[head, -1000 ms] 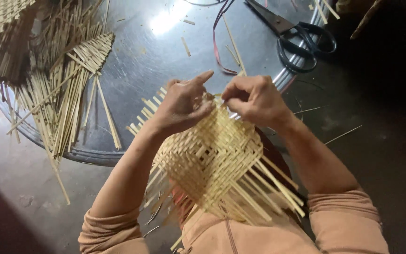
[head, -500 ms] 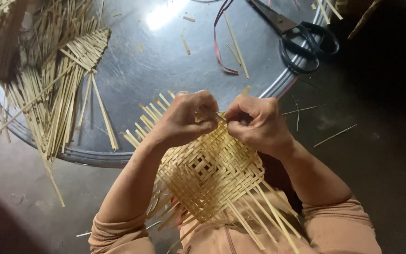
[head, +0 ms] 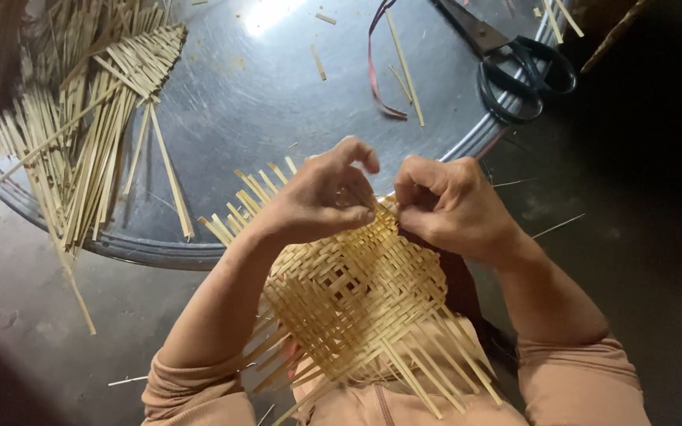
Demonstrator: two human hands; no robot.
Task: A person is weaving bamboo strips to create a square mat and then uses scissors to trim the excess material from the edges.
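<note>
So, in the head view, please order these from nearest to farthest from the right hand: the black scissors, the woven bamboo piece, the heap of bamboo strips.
1. Woven bamboo piece: the fingers of the right hand pinch its top edge, in front of the body.
2. Black scissors: above the hand, at the upper right of the round metal tray.
3. Heap of bamboo strips: far left, on the tray's left side.

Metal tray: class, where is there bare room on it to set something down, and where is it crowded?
Bare: the middle of the metal tray, between the bamboo strips and the scissors. Crowded: the left side under strips, and the near rim where both hands work the woven piece.
</note>
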